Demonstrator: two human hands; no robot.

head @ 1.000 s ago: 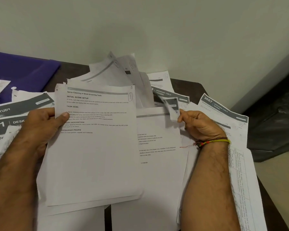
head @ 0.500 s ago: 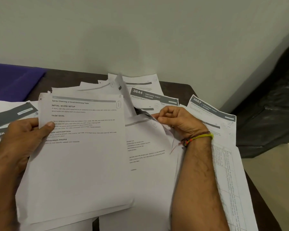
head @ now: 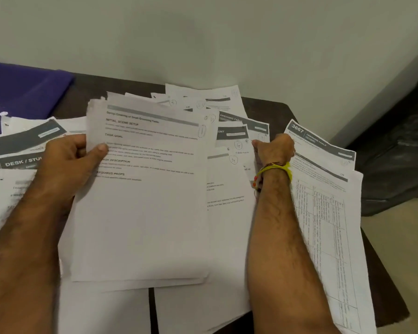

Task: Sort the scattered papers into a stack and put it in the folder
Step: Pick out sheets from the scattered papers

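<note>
Sitting against a pale wall (head: 203, 32): dark bench (head: 381, 280), papers (head: 323, 213) spilling to its right edge. Lying far left: purple folder (head: 27, 88). Holding a stack (head: 143, 213): left hand (head: 68, 162) grip. Pinching loose sheets: right hand (head: 274, 148) grip.

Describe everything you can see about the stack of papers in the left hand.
The stack of papers is a sheaf of white printed sheets, edges roughly but not perfectly aligned. The top page carries a grey header bar and headings such as Initial Scene Setup and Task Goal. The left hand grips its left edge, thumb on top. It lies tilted over the scattered papers on the dark table.
</note>
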